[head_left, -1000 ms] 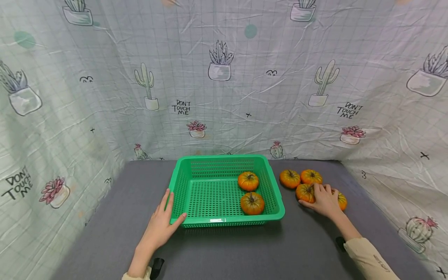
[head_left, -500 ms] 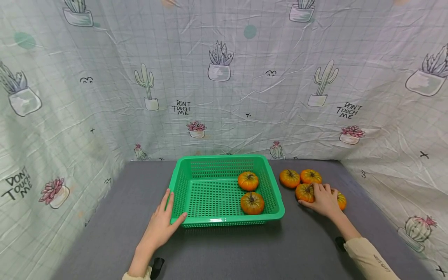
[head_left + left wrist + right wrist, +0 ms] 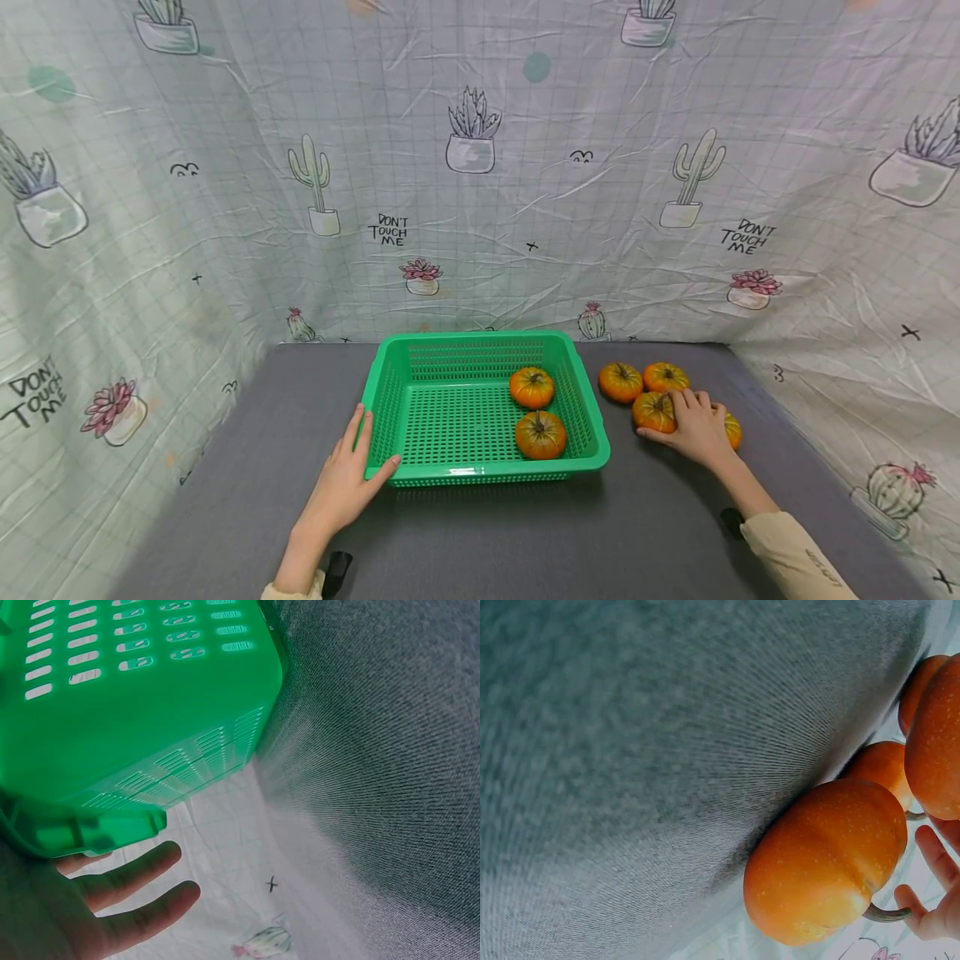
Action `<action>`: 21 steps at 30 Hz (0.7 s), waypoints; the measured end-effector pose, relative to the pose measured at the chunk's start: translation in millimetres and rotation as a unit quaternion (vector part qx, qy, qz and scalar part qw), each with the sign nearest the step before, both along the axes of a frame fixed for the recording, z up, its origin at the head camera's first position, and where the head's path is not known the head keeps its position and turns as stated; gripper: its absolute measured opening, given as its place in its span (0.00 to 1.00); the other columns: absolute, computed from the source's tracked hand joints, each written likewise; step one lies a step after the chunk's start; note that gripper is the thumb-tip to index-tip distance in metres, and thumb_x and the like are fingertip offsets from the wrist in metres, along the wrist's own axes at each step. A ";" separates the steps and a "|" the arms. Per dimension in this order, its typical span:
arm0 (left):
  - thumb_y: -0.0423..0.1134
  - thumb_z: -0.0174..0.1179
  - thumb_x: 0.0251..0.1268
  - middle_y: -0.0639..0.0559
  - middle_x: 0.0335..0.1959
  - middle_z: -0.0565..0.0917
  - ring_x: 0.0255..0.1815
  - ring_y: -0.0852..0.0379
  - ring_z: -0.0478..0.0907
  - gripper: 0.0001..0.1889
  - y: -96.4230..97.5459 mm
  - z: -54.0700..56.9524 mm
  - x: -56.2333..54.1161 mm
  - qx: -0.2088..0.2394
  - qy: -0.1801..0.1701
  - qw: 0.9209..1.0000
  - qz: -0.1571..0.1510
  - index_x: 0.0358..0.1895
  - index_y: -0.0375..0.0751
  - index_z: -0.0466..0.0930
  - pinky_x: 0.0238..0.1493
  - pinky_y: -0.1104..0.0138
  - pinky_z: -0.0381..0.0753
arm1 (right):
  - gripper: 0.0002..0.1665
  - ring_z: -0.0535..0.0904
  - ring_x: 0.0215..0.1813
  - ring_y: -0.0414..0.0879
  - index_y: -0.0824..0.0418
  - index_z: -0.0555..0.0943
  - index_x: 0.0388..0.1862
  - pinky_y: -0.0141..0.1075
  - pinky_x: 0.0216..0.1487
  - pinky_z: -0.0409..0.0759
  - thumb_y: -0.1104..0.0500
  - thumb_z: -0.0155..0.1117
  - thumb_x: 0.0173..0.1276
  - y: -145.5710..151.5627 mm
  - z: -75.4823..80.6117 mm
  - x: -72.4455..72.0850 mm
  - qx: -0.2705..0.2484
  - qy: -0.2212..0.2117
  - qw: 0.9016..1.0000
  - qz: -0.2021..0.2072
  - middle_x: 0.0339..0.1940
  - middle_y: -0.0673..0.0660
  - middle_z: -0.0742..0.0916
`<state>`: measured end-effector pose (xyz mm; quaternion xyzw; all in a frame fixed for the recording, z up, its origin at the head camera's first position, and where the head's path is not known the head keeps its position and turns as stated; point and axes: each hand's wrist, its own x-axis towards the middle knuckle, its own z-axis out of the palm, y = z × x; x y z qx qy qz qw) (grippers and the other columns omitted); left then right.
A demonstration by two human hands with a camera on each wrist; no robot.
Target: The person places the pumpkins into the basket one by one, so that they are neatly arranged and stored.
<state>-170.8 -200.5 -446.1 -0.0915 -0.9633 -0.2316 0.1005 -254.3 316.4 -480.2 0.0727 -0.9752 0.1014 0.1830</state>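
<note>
Near the far right corner of the table (image 3: pixel 487 542), the right hand (image 3: pixel 699 429) is closing its grip round one pumpkin (image 3: pixel 651 413), and three other pumpkins (image 3: pixel 620 383) are sitting close about it. The left hand (image 3: pixel 339 483), grip spread wide, is touching the green basket (image 3: pixel 517 474), which is standing by the far edge with two pumpkins (image 3: pixel 541 437) lying inside.

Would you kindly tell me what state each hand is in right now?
Left hand: open, fingers extended at the rim of the green basket.
Right hand: holding an orange pumpkin.
</note>
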 end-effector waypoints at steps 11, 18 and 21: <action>0.60 0.47 0.60 0.41 0.72 0.41 0.62 0.29 0.58 0.43 -0.3 0.4 0.9 0.002 -0.009 1.000 0.001 0.70 0.35 0.44 0.50 0.37 0.61 | 0.52 0.64 0.43 0.63 0.70 0.72 0.48 0.59 0.39 0.58 0.33 0.72 0.32 -7.1 5.5 2.4 0.003 0.029 0.999 0.016 0.43 0.69 0.73; 0.60 0.49 0.60 0.41 0.72 0.42 0.63 0.31 0.58 0.43 -0.5 0.2 0.6 -0.001 -0.002 1.000 0.002 0.70 0.35 0.44 0.49 0.37 0.62 | 0.52 0.63 0.41 0.63 0.69 0.70 0.48 0.55 0.36 0.58 0.35 0.74 0.31 -14.8 12.4 6.3 -0.017 0.020 0.999 0.020 0.42 0.69 0.72; 0.59 0.49 0.60 0.41 0.72 0.42 0.63 0.31 0.58 0.43 0.1 0.1 0.9 0.001 -0.003 1.000 0.002 0.70 0.35 0.44 0.49 0.37 0.62 | 0.52 0.63 0.44 0.64 0.69 0.69 0.49 0.57 0.38 0.59 0.35 0.73 0.32 -18.4 14.5 7.5 -0.019 0.014 1.000 0.021 0.44 0.69 0.73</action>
